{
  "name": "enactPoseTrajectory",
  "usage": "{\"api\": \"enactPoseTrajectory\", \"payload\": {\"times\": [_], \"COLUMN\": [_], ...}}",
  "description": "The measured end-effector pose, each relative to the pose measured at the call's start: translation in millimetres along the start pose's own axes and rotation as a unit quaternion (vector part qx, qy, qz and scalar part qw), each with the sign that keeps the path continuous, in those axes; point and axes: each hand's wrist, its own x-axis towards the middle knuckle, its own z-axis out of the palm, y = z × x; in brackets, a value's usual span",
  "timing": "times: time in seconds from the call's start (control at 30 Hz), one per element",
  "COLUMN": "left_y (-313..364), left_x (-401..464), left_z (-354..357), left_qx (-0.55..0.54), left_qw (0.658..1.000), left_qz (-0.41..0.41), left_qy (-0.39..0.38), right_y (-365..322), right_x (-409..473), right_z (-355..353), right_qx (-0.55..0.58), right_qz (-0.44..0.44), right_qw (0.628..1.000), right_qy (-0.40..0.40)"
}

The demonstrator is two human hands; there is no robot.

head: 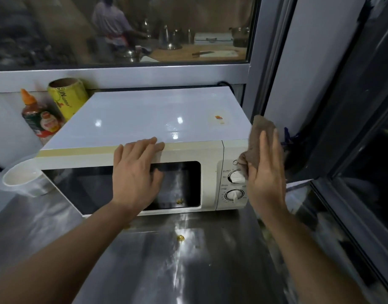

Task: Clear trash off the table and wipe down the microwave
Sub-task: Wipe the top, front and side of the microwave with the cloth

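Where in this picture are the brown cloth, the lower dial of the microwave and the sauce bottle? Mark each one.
brown cloth (261, 137): head view, on the upper fold above the fingers.
lower dial (234, 195): head view, on the knob's middle.
sauce bottle (42, 122): head view, on the label.

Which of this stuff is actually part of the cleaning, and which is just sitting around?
Part of the job:
microwave
brown cloth, pressed to the microwave's right side by the right hand
left hand, flat on the door
yellow scrap on the steel table, probably trash

Just lying about:
sauce bottle
yellow roll
white cup
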Motion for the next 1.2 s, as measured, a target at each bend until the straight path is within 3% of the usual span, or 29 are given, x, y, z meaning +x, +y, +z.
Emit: {"api": "enactPoseTrajectory", "payload": {"times": [0.13, 0.47, 0.63, 0.93, 1.2], "left_y": [-5.2, -21.9, -29.5, -38.5, -42.1], "left_x": [-0.6, -0.2, 2.5, 4.6, 4.8], "left_z": [3.7, 5.6, 5.4, 15.1, 21.5], "left_qx": [0.010, 0.027, 0.034, 0.012, 0.008], "left_qw": [0.999, 0.994, 0.990, 0.987, 0.983], "left_qz": [0.028, 0.104, 0.135, 0.154, 0.171], "left_qy": [0.014, 0.024, 0.021, 0.044, 0.073], "right_y": [-9.2, -70.3, -105.8, -82.4, -64.7], "right_x": [-23.0, -50.5, -44.7, -61.7, -111.4], "right_z": [12.8, 39.7, 73.8, 109.7, 147.3], "right_qx": [-0.068, -0.052, -0.082, -0.087, -0.047], "right_qz": [-0.024, -0.049, 0.055, 0.042, 0.121], "right_qw": [0.997, 0.996, 0.988, 0.978, 0.968], "right_qy": [0.042, 0.047, 0.120, 0.182, 0.215]}}
